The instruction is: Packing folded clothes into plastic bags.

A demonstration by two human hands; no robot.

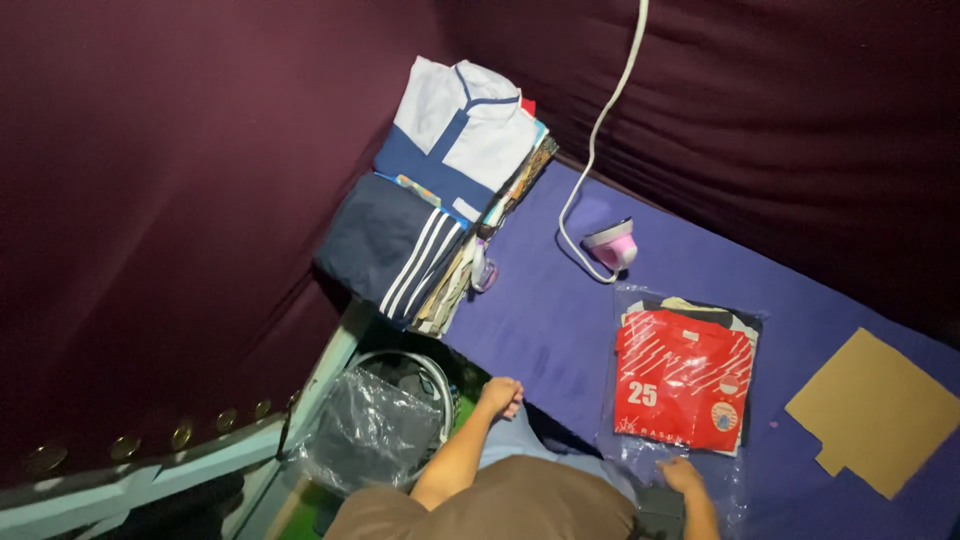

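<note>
Both hands sit low: the right hand (683,473) pinches the near edge of a clear plastic bag holding a folded red jersey (683,380) on the purple mat (545,320), light, slippery and floppy, while the left hand (500,396) rests released.

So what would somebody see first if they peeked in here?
Probably the bright red folded shirt in its clear plastic bag, lying on the purple mat with the right hand at the bag's near edge. Next, the tall stack of folded clothes in the far left corner, white and navy on top. A pink-and-white iron stands between them, its white cord running up.
</note>
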